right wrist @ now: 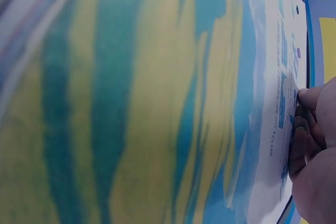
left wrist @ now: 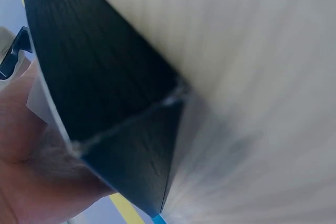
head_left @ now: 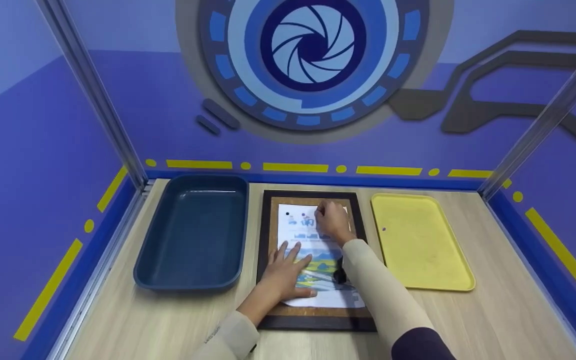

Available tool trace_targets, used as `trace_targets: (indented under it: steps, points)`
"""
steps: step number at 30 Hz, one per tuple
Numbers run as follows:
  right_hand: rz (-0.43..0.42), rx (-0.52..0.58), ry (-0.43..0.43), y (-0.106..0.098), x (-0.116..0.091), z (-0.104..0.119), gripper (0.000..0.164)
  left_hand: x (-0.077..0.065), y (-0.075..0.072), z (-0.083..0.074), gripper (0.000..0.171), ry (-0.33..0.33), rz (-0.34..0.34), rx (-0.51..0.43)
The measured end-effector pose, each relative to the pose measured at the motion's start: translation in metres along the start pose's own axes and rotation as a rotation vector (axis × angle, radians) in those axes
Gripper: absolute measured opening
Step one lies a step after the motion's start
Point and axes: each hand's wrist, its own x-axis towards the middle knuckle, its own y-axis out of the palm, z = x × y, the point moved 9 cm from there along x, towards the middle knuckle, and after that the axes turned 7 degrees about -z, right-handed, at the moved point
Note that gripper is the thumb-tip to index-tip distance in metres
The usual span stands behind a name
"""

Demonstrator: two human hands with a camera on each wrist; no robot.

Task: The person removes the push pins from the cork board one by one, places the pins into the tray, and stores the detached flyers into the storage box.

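Observation:
A printed paper sheet [head_left: 300, 298] with a colourful landscape lies on a dark-framed cork board [head_left: 313, 312]. Near its top edge are a black pin [head_left: 287, 213] and a purple pin [head_left: 303, 214]. My left hand [head_left: 283, 277] rests on the sheet's lower left part, fingers spread. At the sheet's upper right, my right hand [head_left: 333, 220] has its fingers curled and the tips brought together against the paper. In the right wrist view, the thumb and curled fingers [right wrist: 310, 135] touch the paper; whatever small thing they pinch is hidden. The left wrist view shows mostly the board's dark frame edge [left wrist: 105, 66].
A deep dark blue tray [head_left: 193, 286] stands left of the board. To the right lies a shallow yellow tray [head_left: 423, 240] with a small purple pin [head_left: 383, 229] near its left side. Blue panels with metal posts [head_left: 103, 100] enclose the wooden table [head_left: 498, 320].

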Motion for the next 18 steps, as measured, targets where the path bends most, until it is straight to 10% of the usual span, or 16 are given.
trace_targets:
  steps: [18]
  points:
    - [0.059,0.147,0.077,-0.001,-0.003,-0.012,0.011,0.0,0.001,0.0,0.093,-0.004,0.016,0.005]
